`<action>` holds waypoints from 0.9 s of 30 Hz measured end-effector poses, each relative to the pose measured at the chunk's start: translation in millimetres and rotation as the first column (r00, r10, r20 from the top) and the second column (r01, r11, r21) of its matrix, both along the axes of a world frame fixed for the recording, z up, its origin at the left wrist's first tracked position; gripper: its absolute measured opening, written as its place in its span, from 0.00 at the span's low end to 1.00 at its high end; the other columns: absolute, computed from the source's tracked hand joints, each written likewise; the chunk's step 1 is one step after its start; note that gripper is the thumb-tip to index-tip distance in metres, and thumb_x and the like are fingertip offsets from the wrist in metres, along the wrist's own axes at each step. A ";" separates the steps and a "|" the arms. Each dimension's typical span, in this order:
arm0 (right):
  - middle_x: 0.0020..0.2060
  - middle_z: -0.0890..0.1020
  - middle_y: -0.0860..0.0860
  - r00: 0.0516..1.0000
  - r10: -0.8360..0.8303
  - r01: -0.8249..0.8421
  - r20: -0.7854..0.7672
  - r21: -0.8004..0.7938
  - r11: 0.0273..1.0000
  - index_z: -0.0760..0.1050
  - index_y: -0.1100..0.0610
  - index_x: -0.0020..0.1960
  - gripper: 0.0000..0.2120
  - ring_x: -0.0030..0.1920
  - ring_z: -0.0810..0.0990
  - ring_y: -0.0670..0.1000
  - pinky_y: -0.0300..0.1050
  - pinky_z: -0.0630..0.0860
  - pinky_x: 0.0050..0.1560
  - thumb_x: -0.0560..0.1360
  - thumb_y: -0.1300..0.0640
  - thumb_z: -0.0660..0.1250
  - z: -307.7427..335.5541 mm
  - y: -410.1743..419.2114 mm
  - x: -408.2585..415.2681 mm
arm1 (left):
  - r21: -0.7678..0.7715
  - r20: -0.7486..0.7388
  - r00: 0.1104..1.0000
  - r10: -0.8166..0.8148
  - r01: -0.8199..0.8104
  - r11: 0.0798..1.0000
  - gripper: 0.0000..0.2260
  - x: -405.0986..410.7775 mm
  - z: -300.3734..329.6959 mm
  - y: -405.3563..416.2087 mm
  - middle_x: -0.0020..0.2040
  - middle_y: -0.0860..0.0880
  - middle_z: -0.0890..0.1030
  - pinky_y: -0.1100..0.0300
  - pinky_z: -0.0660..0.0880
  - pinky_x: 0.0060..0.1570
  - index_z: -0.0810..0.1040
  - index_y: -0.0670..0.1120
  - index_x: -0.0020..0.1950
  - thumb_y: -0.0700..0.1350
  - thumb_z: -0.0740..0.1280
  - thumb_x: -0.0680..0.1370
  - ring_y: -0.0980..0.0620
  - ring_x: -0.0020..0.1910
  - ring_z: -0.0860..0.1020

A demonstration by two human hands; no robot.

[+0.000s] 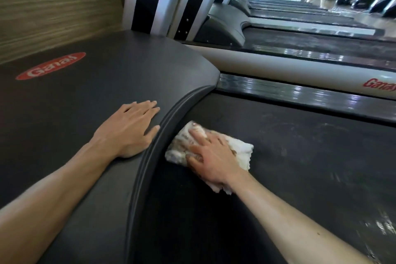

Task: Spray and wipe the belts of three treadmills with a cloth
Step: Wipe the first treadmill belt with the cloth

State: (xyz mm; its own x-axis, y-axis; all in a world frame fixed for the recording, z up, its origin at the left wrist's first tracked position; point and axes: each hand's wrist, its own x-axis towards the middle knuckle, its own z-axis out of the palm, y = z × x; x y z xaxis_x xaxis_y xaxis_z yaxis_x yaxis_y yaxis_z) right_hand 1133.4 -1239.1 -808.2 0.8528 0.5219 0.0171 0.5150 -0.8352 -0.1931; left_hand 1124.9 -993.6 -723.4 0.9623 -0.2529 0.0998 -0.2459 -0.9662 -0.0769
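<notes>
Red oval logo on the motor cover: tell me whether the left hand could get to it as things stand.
Probably yes. The left hand lies flat on the same motor cover as the red logo, holding nothing, and only bare cover shows between them.

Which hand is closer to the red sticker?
Left. The left hand lies flat on the grey cover, below-right of the sticker. The right hand is farther, pressing the cloth on the belt.

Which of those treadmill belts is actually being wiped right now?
The nearest belt: the right hand presses the white cloth on it. The other belts, like the next belt, have no hand or cloth on them.
</notes>
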 end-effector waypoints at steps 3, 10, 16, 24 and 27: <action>0.83 0.54 0.42 0.988 0.152 -0.152 -0.010 0.015 0.988 0.62 0.33 0.78 0.30 0.82 0.54 0.53 0.54 0.48 0.81 0.77 0.35 0.45 -1.5 -18.7 -17.8 | 0.025 0.008 1.000 -0.006 0.006 1.000 0.30 2.8 -2.5 3.1 0.83 0.54 0.51 0.55 0.47 0.80 0.53 0.49 0.83 0.61 0.49 0.84 0.57 0.81 0.49; 0.83 0.50 0.39 0.989 -0.139 0.139 -0.041 -0.002 0.990 0.55 0.27 0.78 0.32 0.82 0.52 0.53 0.55 0.50 0.81 0.74 0.30 0.38 -3.9 -24.2 33.0 | 0.029 0.016 0.998 -0.061 0.060 0.998 0.29 37.2 -0.1 -5.0 0.83 0.54 0.54 0.54 0.48 0.80 0.55 0.49 0.83 0.61 0.49 0.84 0.56 0.81 0.51; 0.83 0.52 0.43 0.989 -0.146 0.146 -0.025 -0.011 0.989 0.59 0.32 0.79 0.27 0.82 0.53 0.56 0.58 0.49 0.81 0.81 0.34 0.46 -2.3 2.5 62.5 | 0.069 0.023 0.996 -0.088 0.086 0.994 0.31 56.4 -7.6 -12.7 0.83 0.53 0.53 0.53 0.47 0.80 0.55 0.49 0.83 0.62 0.50 0.83 0.56 0.81 0.50; 0.83 0.53 0.39 0.991 -0.133 0.133 -0.024 -0.015 0.991 0.58 0.29 0.78 0.28 0.81 0.55 0.52 0.54 0.51 0.80 0.79 0.33 0.43 -1.7 -45.6 47.4 | 0.081 0.027 0.996 -0.080 0.078 0.994 0.32 56.9 -7.5 -13.7 0.83 0.53 0.51 0.53 0.46 0.80 0.53 0.49 0.83 0.63 0.49 0.83 0.56 0.82 0.48; 0.83 0.51 0.41 0.958 -0.285 0.284 -0.028 -0.028 0.958 0.54 0.29 0.79 0.23 0.82 0.55 0.56 0.59 0.52 0.80 0.84 0.38 0.48 -1.1 -33.0 84.1 | 0.072 0.033 0.997 -0.074 0.072 0.995 0.31 56.7 -8.5 -14.2 0.83 0.53 0.52 0.53 0.46 0.80 0.54 0.49 0.83 0.63 0.50 0.83 0.55 0.82 0.49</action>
